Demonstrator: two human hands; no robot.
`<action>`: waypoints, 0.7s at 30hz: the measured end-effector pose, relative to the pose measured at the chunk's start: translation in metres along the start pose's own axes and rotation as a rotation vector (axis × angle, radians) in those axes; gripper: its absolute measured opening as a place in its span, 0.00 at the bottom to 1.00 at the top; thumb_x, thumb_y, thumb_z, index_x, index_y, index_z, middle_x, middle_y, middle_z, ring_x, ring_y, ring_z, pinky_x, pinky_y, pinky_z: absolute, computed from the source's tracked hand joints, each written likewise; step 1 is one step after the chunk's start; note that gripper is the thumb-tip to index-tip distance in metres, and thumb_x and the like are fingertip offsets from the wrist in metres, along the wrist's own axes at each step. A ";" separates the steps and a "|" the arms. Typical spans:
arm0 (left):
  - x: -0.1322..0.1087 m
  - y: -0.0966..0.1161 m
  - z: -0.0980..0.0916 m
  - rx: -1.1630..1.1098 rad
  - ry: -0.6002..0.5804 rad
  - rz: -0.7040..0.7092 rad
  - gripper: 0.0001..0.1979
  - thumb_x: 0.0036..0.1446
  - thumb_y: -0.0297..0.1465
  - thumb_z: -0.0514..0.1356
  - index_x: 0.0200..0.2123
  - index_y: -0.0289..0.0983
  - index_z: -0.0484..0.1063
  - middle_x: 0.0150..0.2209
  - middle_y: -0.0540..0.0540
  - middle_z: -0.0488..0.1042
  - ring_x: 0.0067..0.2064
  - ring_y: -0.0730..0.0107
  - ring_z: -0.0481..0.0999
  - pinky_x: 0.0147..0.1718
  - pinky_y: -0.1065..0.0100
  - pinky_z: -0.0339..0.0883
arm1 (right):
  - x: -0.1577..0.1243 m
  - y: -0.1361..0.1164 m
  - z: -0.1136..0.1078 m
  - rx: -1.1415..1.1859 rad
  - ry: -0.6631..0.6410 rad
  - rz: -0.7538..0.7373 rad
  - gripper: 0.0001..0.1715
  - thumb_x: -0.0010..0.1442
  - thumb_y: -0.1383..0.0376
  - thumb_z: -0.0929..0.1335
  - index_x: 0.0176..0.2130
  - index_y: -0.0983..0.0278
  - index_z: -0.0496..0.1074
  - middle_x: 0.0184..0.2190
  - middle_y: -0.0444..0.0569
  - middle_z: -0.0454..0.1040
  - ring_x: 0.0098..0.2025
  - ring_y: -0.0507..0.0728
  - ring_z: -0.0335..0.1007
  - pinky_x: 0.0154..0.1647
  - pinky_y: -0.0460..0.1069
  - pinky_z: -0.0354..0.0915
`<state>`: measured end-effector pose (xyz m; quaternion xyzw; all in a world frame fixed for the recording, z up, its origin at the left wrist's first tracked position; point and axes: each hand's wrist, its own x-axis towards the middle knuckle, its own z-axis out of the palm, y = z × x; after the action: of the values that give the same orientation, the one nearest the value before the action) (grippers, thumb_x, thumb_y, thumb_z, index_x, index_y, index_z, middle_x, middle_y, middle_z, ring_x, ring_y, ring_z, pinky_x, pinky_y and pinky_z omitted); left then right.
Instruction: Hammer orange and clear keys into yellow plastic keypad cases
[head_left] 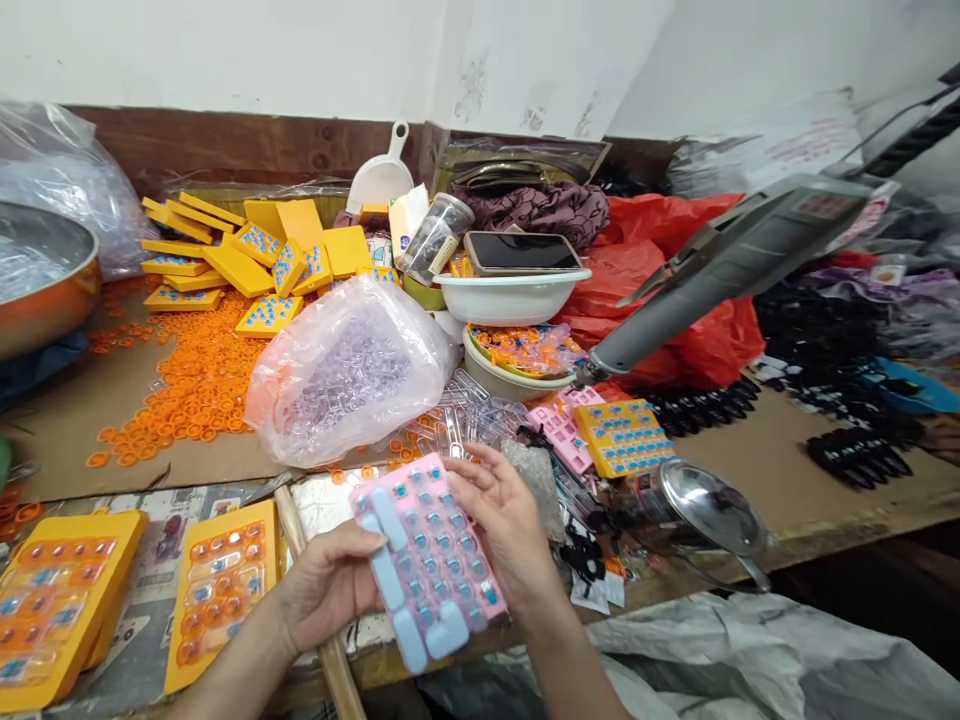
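Note:
A pink board (pixel 436 545) with rows of clear pieces and blue dots is held tilted in front of me, above the table's front edge. Several light-blue blocks (pixel 388 578) lie along its left side and lower corner. My left hand (pixel 330 575) grips the board's left edge, thumb on top of a light-blue block. At the upper right edge is my right hand (pixel 504 515), its fingers bent around the corner; the palm side is partly hidden. Just beyond the board lie loose clear clip-like pieces (pixel 480 410).
Orange rings (pixel 210 370) spread beside a plastic bag (pixel 352 370) of clear pieces. Yellow boards (pixel 240 270) are heaped behind; others (pixel 225 590) lie at left near a wooden stick (pixel 341 670). A grey tool (pixel 697 270) hangs at right, above a metal lid (pixel 712 508).

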<state>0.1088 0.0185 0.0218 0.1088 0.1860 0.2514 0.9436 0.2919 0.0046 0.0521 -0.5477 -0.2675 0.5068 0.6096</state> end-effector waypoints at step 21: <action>0.002 0.007 0.015 0.050 0.183 0.110 0.23 0.55 0.43 0.60 0.46 0.30 0.74 0.41 0.37 0.79 0.39 0.56 0.80 0.42 0.58 0.73 | -0.043 0.013 -0.038 -0.088 0.059 0.010 0.36 0.50 0.57 0.75 0.55 0.58 0.64 0.52 0.54 0.71 0.45 0.58 0.74 0.50 0.53 0.67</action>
<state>0.1133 0.0242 0.0371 0.1191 0.2713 0.3070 0.9044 0.3070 -0.0511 0.0403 -0.5900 -0.2687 0.4810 0.5902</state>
